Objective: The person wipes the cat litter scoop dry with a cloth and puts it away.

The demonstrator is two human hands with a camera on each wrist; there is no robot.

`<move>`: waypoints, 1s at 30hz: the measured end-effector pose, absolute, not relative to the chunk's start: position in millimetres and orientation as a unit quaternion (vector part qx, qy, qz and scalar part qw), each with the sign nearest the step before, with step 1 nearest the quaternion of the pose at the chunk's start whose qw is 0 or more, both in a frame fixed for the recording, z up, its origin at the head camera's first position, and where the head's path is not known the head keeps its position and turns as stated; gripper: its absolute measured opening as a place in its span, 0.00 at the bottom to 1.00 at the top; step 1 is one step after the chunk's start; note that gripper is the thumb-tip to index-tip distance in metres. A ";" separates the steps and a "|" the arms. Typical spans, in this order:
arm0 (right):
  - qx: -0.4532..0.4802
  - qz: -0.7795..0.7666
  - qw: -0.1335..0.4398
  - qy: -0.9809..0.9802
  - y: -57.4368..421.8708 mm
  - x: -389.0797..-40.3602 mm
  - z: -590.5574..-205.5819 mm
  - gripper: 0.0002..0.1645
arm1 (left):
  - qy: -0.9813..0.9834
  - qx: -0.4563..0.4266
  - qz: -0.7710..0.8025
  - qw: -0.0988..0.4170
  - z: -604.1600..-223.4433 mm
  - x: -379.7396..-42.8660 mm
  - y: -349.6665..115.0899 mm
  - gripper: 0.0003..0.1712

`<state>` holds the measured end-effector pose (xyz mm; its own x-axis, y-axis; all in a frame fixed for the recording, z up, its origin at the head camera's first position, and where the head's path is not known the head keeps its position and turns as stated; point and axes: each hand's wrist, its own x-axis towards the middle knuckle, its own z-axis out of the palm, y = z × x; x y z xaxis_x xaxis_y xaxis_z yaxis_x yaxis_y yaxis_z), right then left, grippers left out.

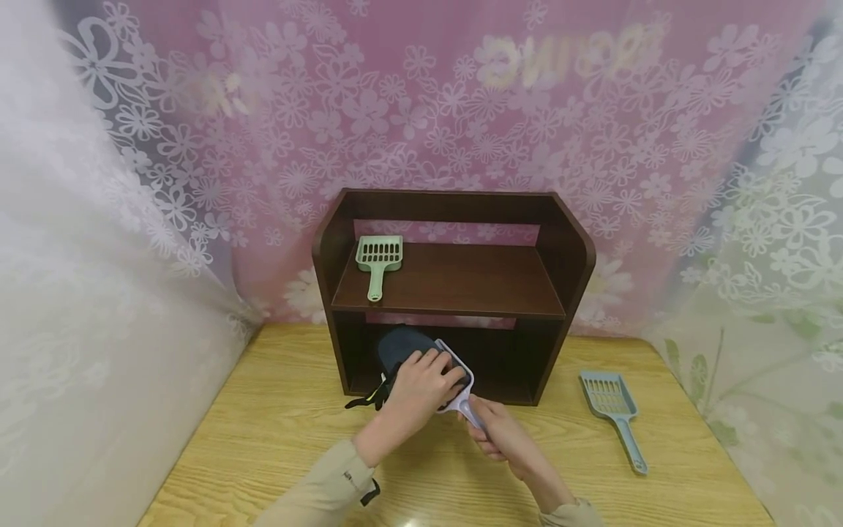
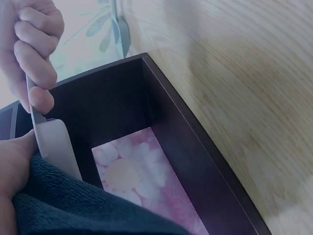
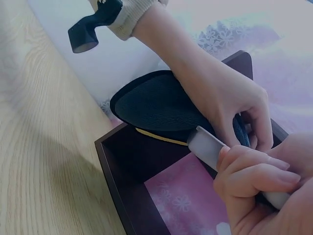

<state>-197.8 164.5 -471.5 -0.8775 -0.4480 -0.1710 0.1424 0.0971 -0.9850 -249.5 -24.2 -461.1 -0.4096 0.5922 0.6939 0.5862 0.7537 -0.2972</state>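
Note:
A lilac slotted litter scoop (image 1: 465,404) is tilted in front of the lower shelf opening. My right hand (image 1: 503,433) grips its handle, with the fingers wrapped round it in the right wrist view. My left hand (image 1: 421,382) holds a dark blue cloth mitt-like thing (image 3: 156,105) with black edging and a yellow strip, its fingers curled over the scoop's basin. The dark cloth (image 2: 73,198) lies against the scoop (image 2: 56,144) in the left wrist view. Part of the basin is hidden under the left hand and cloth.
A dark brown two-tier shelf (image 1: 454,282) stands on the wooden table (image 1: 276,424). A green slotted scoop (image 1: 375,282) lies on its upper board, at the left. A blue-grey slotted scoop (image 1: 626,435) lies on the table to the right. Flowered curtains (image 1: 408,110) hang around.

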 end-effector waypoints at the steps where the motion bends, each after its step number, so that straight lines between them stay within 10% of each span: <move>1: -0.110 -0.662 0.220 0.708 164.3 -197.2 -471.3 0.26 | -0.841 -0.343 0.004 0.419 -460.9 -250.2 -23.8 0.11; 30: -0.076 -0.662 0.198 0.719 186.5 -194.3 -470.5 0.24 | -0.858 -0.311 0.037 0.407 -448.5 -260.3 -52.3 0.12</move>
